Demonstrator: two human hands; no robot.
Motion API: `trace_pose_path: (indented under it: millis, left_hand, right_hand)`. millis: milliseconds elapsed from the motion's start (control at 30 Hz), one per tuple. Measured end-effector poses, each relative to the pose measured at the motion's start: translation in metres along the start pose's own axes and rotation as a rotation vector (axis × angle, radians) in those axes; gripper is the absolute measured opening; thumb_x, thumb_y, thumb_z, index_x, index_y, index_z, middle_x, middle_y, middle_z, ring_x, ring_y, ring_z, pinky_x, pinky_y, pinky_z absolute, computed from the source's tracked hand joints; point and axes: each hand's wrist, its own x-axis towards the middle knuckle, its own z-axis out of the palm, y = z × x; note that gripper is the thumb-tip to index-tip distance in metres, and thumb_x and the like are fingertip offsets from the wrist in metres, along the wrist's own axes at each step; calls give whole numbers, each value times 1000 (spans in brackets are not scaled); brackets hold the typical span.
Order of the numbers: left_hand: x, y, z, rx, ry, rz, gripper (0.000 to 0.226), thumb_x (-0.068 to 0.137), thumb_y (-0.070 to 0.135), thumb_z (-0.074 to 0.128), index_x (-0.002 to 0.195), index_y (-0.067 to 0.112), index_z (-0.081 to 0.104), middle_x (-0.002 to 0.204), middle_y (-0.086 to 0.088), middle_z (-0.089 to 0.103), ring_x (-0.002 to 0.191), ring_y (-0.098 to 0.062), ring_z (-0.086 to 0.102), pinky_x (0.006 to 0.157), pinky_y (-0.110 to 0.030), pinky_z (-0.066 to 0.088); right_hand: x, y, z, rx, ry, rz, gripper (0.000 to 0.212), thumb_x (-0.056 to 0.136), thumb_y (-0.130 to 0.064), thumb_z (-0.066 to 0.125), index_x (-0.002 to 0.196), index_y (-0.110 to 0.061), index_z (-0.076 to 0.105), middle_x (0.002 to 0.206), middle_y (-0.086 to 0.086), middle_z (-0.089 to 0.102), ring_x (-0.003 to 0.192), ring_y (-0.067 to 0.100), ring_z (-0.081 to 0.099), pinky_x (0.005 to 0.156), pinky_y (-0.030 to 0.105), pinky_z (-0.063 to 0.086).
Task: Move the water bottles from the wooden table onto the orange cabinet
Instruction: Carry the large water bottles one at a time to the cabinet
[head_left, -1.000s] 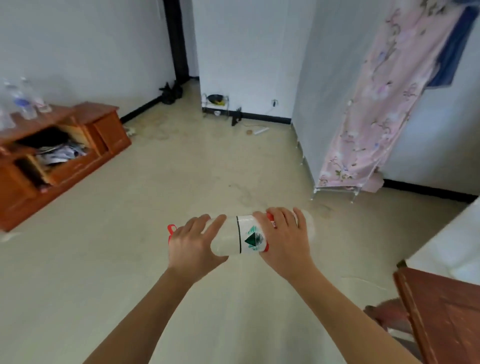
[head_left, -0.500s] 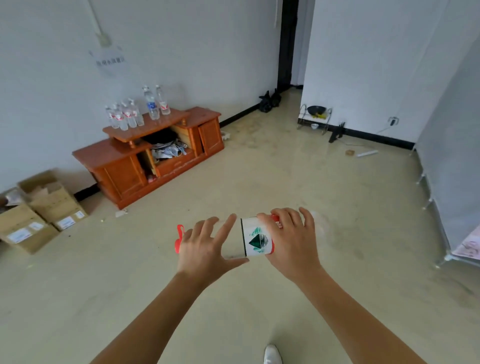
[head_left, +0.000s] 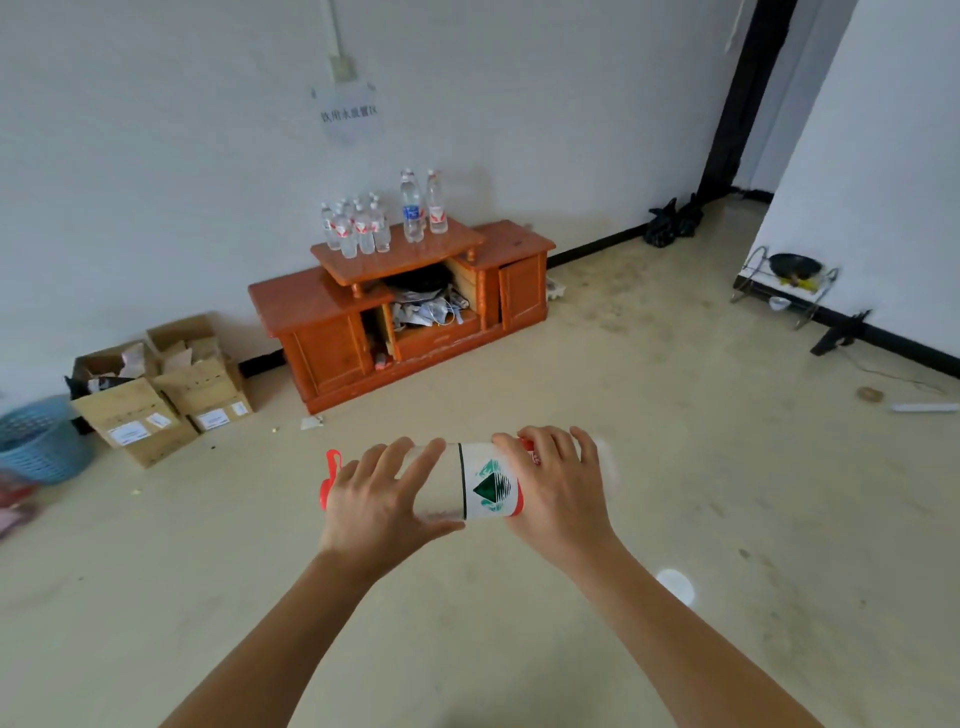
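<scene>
A paper sign (head_left: 349, 113) on the white wall (head_left: 156, 156) above the orange cabinet (head_left: 332, 353) carries one line of Chinese characters, apparently 饮用水放置区, though blur makes this uncertain. The white label (head_left: 491, 488) on the water bottle (head_left: 441, 483) in the foreground bears a green triangular emblem and a red band, with no legible lettering. White stickers (head_left: 128, 432) on the cardboard boxes (head_left: 135, 405) and the labels on the bottles (head_left: 358, 231) atop the cabinet are too small to read.

I hold a clear water bottle (head_left: 488, 488) sideways above the floor (head_left: 701, 493), left hand (head_left: 384, 499) wrapped near its red cap (head_left: 328, 480), right hand (head_left: 561, 488) curled over the label end. Ahead, the orange cabinet (head_left: 332, 348) carries small bottles (head_left: 358, 231) and two taller bottles (head_left: 423, 208); cardboard boxes (head_left: 161, 400) sit left of it.
</scene>
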Motion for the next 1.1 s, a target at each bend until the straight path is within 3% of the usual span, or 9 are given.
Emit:
trace_pose_path:
  millis: [300, 500, 867, 1100]
  left_hand:
    - [143, -145, 79, -25, -64, -110, 97, 53, 77, 80, 132, 26, 59, 115, -7, 69, 98, -30, 69, 70, -43, 58]
    - [279, -206, 100, -8, -15, -64, 100, 54, 81, 78, 135, 28, 54, 119, -6, 69, 101, -29, 69, 73, -45, 58]
    - [552, -243, 233, 46, -63, 73, 99, 57, 84, 72, 137, 31, 50, 122, -5, 67, 106, -27, 67, 79, -44, 57]
    - [719, -284, 259, 44, 33, 41, 95, 56, 82, 76, 132, 31, 51, 113, -2, 68, 96, -24, 67, 70, -38, 57]
  right_hand:
    - [183, 15, 147, 7, -186, -124, 68, 58, -38, 82, 121, -29, 59, 106, -3, 62, 101, 25, 60, 103, 51, 42]
    - [303, 52, 203, -19, -120, -81, 76, 56, -48, 87, 123, -28, 60, 107, -1, 63, 102, 25, 60, 101, 51, 43]
    - [471, 228, 359, -12, -90, 14, 69, 60, -47, 85, 121, -23, 63, 107, 3, 64, 99, 26, 61, 93, 48, 49]
    - [623, 306, 425, 73, -93, -6, 76, 61, -52, 86, 127, -27, 56, 113, -1, 64, 105, 23, 59, 92, 42, 46]
